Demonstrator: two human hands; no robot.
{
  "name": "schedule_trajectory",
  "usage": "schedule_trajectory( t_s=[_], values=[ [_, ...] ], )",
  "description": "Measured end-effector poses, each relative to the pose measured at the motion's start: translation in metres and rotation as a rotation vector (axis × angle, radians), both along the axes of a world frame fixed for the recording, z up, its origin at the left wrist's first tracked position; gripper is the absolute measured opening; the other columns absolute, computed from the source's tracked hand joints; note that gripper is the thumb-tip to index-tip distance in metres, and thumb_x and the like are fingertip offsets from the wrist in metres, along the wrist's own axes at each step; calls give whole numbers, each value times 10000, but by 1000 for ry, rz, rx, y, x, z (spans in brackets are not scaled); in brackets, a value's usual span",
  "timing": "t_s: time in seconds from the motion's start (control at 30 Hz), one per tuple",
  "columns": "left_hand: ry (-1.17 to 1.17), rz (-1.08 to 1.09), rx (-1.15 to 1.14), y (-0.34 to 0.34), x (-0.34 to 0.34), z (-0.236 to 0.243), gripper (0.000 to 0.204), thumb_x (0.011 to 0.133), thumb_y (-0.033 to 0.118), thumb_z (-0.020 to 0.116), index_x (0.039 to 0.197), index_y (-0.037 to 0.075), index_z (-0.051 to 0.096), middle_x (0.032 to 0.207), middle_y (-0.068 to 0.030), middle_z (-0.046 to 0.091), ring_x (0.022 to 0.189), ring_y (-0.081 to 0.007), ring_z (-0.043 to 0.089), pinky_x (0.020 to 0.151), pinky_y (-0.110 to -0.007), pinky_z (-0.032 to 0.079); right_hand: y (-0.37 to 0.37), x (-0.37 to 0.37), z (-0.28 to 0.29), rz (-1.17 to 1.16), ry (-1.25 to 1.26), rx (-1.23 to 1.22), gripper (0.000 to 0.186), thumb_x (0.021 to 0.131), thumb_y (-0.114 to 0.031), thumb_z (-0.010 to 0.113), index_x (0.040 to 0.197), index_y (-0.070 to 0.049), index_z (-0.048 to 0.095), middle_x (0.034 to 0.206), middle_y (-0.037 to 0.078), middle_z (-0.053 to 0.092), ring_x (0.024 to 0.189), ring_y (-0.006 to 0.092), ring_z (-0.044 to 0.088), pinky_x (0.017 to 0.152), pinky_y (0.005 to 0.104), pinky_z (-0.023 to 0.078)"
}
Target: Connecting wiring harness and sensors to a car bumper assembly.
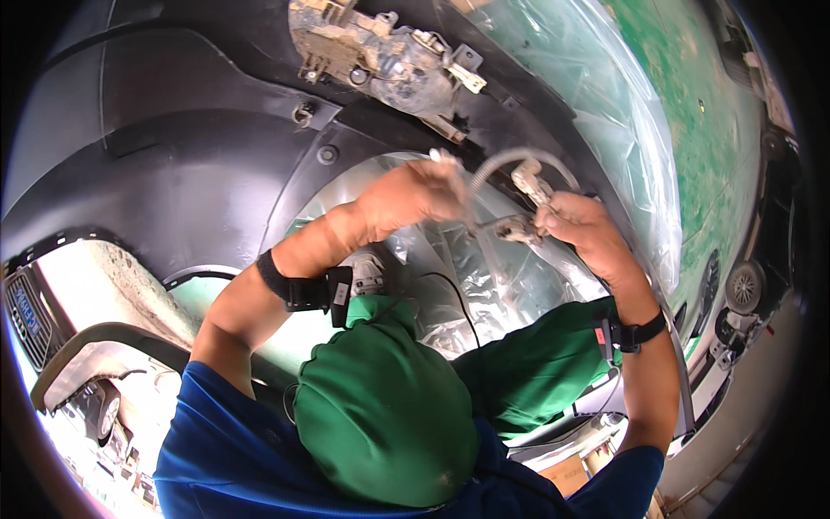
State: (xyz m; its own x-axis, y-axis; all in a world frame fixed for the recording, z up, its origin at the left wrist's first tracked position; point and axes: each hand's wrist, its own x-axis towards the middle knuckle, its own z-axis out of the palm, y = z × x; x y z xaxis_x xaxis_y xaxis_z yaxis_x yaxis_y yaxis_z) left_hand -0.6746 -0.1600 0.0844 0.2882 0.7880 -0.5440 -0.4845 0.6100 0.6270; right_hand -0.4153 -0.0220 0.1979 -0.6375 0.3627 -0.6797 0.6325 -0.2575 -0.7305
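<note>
A dirty grey wiring harness [508, 158] in corrugated tubing arcs between my two hands, with pale, mud-stained connectors [519, 230] along it. My right hand [584, 227] is closed, thumb and fingers pinching the harness beside a connector [529, 180]. My left hand [419, 192] has curled fingers at the tube's left end; motion smears the fingertips. A small white piece shows above its knuckles, and what it grips is unclear. Both hands are over a large black plastic bumper cover [186, 160], near its far edge. Beyond them a mud-caked lamp unit [380, 69] lies on the cover.
Clear plastic film [596, 95] lies beyond the cover and under its opening, over a green floor [692, 147]. My green-trousered knee [389, 406] rises close in front. A dark curved trim piece [112, 346] is at left. Parked vehicles [745, 285] line the right side.
</note>
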Motion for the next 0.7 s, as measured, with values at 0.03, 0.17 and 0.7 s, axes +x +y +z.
schedule_trajectory(
  t_s=[0.03,0.17,0.7],
  values=[
    [-52,-35,87,1,1,1,128,847,50,750,942,37,666,905,-37,694,816,-122,648,750,-278,535,-2,7,-1,-61,19,-69,180,983,-159,631,974,17,670,929,62,670,900,149,610,880,309,462],
    [-125,54,154,1,-2,1,153,824,-50,733,922,30,646,975,-65,694,912,-151,662,841,-290,532,4,23,1,35,-6,-11,210,964,-179,666,1017,21,698,990,67,701,969,147,623,912,296,459],
    [-58,38,131,2,-7,-7,133,799,-49,722,837,20,614,997,-103,701,908,-164,654,835,-282,511,21,48,52,326,-298,84,313,944,-129,683,1248,-55,694,1176,105,714,1081,217,660,982,339,492]
  ],
)
